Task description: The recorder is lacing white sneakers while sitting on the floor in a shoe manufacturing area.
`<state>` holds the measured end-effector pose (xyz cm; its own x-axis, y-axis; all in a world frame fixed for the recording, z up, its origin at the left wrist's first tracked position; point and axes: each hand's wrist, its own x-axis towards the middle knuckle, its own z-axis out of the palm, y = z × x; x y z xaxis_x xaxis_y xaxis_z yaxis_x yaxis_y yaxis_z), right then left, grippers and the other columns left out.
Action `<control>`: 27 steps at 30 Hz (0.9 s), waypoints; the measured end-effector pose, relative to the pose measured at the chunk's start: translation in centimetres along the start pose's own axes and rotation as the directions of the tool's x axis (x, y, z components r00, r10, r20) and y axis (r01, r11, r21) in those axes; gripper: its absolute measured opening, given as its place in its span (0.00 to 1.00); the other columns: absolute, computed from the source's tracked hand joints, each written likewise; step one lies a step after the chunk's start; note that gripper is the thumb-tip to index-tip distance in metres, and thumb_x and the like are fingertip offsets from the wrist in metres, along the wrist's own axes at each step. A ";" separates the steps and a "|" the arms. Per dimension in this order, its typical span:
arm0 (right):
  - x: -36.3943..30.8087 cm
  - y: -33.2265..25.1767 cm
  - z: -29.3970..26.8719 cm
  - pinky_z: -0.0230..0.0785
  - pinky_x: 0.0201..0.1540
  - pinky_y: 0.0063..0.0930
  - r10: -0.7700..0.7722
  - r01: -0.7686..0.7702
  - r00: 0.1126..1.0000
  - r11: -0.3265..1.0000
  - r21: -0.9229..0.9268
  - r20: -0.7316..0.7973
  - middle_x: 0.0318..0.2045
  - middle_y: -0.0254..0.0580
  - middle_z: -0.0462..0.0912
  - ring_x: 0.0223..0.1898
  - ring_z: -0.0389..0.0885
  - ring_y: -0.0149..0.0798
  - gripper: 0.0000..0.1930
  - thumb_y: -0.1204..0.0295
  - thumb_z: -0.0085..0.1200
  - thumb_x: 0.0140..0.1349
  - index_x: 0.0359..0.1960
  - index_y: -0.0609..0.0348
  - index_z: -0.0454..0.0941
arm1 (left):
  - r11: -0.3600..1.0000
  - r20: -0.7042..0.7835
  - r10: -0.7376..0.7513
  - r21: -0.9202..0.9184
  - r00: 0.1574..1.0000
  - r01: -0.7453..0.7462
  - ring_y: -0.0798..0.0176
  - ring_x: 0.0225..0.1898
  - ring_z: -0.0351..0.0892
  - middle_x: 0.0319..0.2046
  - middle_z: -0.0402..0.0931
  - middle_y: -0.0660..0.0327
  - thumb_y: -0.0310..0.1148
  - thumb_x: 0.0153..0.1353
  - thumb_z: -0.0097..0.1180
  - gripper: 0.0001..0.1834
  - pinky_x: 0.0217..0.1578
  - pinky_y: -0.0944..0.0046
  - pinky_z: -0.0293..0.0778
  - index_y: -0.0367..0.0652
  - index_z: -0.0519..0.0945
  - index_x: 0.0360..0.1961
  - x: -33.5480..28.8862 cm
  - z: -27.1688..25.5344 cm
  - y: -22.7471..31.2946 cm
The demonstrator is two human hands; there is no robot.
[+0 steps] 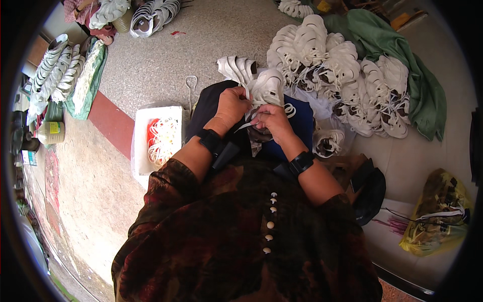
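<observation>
My left hand (232, 103) grips the near edge of a white strappy sandal upper (268, 86) that rests over my lap. My right hand (271, 121) pinches a thin white strap (245, 126) just below that upper, its fingers closed. Both wrists wear black bands. A dark blue cloth (302, 126) lies under the work on my knees. A few more white uppers (235, 68) lie just beyond my left hand.
A large heap of white sandal uppers (342, 65) lies ahead right on a green cloth (422, 95). A white box of white loops (162, 138) stands at my left. Stacked uppers (58, 70) line the far left. A yellow plastic bag (443, 211) sits at right.
</observation>
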<state>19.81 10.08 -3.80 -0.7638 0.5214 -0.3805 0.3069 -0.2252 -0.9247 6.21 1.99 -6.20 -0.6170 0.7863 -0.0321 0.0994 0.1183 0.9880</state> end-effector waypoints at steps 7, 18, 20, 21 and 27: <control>-0.1 0.2 0.4 0.64 0.21 0.17 -0.017 0.019 0.999 0.998 0.058 -0.032 0.23 0.49 0.79 0.20 0.74 0.29 0.06 0.81 0.42 0.54 0.30 0.68 0.72 | 0.998 0.057 0.050 0.032 0.997 -0.052 0.78 0.20 0.69 0.16 0.74 0.67 0.20 0.47 0.56 0.01 0.20 0.75 0.66 0.36 0.77 0.23 0.2 0.3 0.2; 0.2 0.1 1.3 0.66 0.20 0.19 -0.050 0.041 0.991 0.996 -0.079 -0.127 0.21 0.44 0.78 0.20 0.77 0.32 0.07 0.82 0.41 0.52 0.29 0.69 0.74 | 0.575 0.230 0.463 0.656 0.856 -0.488 0.52 0.24 0.76 0.18 0.73 0.56 0.30 0.41 0.56 0.06 0.24 0.58 0.71 0.42 0.72 0.19 -2.3 0.6 2.4; 1.4 1.6 1.2 0.67 0.19 0.25 -0.119 0.078 0.973 0.975 -0.207 -0.196 0.18 0.45 0.77 0.16 0.76 0.36 0.06 0.81 0.44 0.49 0.26 0.66 0.75 | 0.536 0.272 0.493 0.653 0.826 -0.535 0.51 0.25 0.76 0.20 0.74 0.55 0.30 0.42 0.56 0.06 0.24 0.58 0.71 0.42 0.73 0.21 -2.6 0.6 2.3; 1.8 1.9 0.9 0.67 0.19 0.25 -0.122 0.080 0.971 0.976 -0.201 -0.207 0.18 0.45 0.77 0.16 0.76 0.36 0.06 0.81 0.44 0.49 0.26 0.66 0.75 | 0.502 0.296 0.519 0.653 0.802 -0.567 0.51 0.25 0.76 0.21 0.74 0.55 0.30 0.42 0.56 0.06 0.25 0.58 0.71 0.42 0.73 0.24 -2.8 0.6 2.5; -0.7 0.8 -0.6 0.65 0.22 0.36 -0.146 0.166 0.986 0.840 -0.516 0.080 0.15 0.48 0.74 0.18 0.75 0.44 0.04 0.79 0.45 0.46 0.18 0.63 0.73 | 0.601 0.237 0.461 0.625 0.855 -0.498 0.50 0.28 0.77 0.24 0.76 0.55 0.26 0.41 0.56 0.12 0.30 0.57 0.73 0.38 0.73 0.31 -3.3 -0.3 1.8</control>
<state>20.91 10.09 -4.26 -0.8432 0.4815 -0.2389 0.4240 0.3225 -0.8463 8.17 -0.53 -4.32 -0.2964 0.8707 0.3924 0.8548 0.0586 0.5156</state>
